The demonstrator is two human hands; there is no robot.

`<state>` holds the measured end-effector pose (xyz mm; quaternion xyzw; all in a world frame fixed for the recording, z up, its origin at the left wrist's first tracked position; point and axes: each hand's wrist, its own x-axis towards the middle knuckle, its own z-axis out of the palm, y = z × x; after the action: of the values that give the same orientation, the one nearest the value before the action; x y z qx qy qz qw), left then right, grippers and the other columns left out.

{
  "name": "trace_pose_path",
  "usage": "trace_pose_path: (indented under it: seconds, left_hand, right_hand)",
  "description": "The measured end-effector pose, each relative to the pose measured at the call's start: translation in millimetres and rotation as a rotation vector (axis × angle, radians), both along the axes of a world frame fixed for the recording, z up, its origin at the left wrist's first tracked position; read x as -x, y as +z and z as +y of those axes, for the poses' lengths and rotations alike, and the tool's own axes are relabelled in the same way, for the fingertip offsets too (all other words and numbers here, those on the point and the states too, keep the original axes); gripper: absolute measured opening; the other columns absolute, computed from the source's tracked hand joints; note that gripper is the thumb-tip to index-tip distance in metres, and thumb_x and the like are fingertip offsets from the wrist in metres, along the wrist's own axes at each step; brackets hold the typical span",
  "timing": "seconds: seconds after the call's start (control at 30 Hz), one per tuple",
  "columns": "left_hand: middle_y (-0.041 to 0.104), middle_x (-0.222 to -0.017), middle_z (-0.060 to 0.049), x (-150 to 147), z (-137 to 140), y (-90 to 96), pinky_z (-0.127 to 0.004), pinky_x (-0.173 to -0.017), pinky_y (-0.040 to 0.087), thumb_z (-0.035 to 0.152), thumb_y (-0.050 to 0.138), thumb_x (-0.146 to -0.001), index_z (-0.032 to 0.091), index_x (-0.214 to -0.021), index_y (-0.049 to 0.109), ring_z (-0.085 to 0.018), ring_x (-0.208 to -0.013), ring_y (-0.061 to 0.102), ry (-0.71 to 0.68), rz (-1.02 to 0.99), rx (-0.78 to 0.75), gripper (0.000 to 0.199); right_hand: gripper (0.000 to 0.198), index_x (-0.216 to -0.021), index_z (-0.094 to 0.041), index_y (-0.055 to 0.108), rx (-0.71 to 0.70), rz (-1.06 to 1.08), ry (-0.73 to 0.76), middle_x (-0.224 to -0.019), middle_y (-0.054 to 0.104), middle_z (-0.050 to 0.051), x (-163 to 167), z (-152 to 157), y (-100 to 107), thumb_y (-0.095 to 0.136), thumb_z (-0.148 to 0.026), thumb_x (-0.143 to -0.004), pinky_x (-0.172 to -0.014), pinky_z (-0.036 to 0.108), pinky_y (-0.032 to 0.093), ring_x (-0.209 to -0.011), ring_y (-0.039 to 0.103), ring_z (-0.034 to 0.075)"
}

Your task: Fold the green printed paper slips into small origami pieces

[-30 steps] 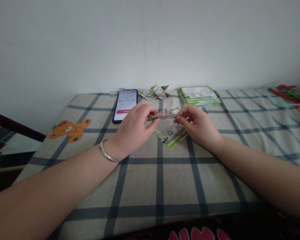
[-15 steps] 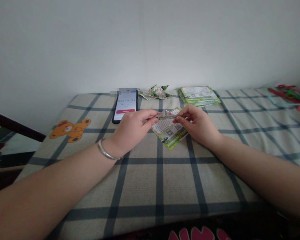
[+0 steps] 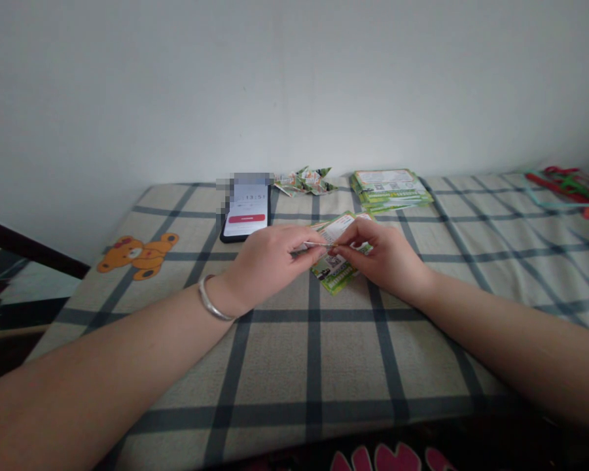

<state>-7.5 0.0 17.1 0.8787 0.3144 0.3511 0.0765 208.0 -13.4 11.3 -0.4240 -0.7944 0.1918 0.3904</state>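
My left hand point(image 3: 279, 258) and my right hand point(image 3: 380, 252) meet near the middle of the table. Both pinch a small folded piece of paper point(image 3: 317, 244), seen almost edge-on as a thin pale line between the fingertips. Most of it is hidden by my fingers. Under and behind it, green and white printed leaflets point(image 3: 332, 278) lie on the cloth, partly covered by my right hand. A silver bangle point(image 3: 209, 297) circles my left wrist.
A phone point(image 3: 247, 219) with a timer lies left of my hands. Behind are folded paper pieces point(image 3: 307, 182) and a leaflet stack point(image 3: 392, 188). Coloured strips point(image 3: 569, 190) lie far right on the checked tablecloth point(image 3: 275, 366). A bear picture point(image 3: 140, 256) is at left.
The folded paper has come slightly closer to me and turned edge-on. My fingertips have drawn nearer each other, and more of the leaflets behind shows.
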Motion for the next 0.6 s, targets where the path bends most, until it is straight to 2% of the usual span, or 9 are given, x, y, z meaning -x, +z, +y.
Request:
trace_pose_path:
  seconds: [0.13,0.4,0.5,0.6]
  left_hand:
    - [0.073,-0.085,0.000,-1.7,-1.3,0.8,-0.025,-0.068,0.049,0.019,0.063,-0.086,0.018,-0.087,0.068,-0.014,-0.079,0.067,-0.001,0.004,-0.029,0.005]
    - [0.071,-0.086,-0.002,-2.6,-0.9,1.6,-0.027,-0.071,0.048,0.020,0.059,-0.089,0.017,-0.085,0.067,-0.015,-0.079,0.065,-0.042,0.065,-0.052,0.010]
    - [0.071,-0.086,-0.002,-2.3,-1.3,2.7,-0.028,-0.072,0.049,0.019,0.056,-0.090,0.017,-0.083,0.066,-0.015,-0.079,0.064,-0.039,0.098,-0.056,0.012]
    - [0.070,-0.085,-0.002,-1.9,-1.3,3.8,-0.028,-0.072,0.048,0.018,0.056,-0.090,0.017,-0.083,0.066,-0.016,-0.079,0.064,-0.035,0.106,-0.103,0.012]
  right_hand:
    - [0.008,-0.078,-0.021,0.059,-0.037,-0.018,-0.013,-0.075,0.066,-0.001,0.2,-1.3,-0.2,0.067,-0.021,-0.082,-0.059,0.025,0.042,-0.068,0.059,0.013]
    - [0.004,-0.079,-0.020,0.062,-0.130,-0.057,0.069,-0.077,0.069,0.000,0.7,-1.4,0.9,0.063,-0.017,-0.082,-0.061,0.024,0.043,-0.070,0.061,0.013]
    - [0.002,-0.081,-0.019,0.063,-0.048,-0.021,0.101,-0.078,0.069,0.001,0.1,-1.0,4.1,0.061,-0.019,-0.083,-0.065,0.025,0.046,-0.072,0.062,0.014]
    - [0.015,-0.081,-0.019,0.064,0.103,0.092,0.162,-0.081,0.070,0.003,-0.3,0.5,7.1,0.053,-0.025,-0.090,-0.070,0.027,0.048,-0.076,0.064,0.014]
